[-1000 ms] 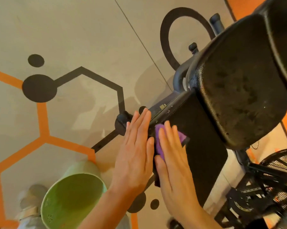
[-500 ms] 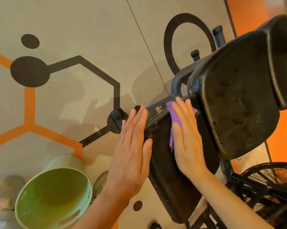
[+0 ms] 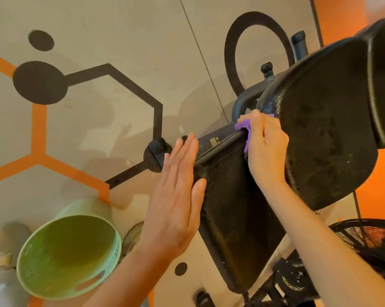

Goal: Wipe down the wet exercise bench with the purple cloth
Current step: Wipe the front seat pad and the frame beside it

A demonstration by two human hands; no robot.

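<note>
Floor [image 3: 120, 52] beside bench [image 3: 235, 207] edge

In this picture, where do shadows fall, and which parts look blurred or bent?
Head view: soft shadows of the hands fall on the floor left of the bench; the green tub and bottom-left corner look blurred; wide-angle bending tilts the scene; the purple cloth stays sharp.

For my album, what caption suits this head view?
Right hand rubs a purple cloth along the bench pad edge; flat left hand steadies it.
</note>
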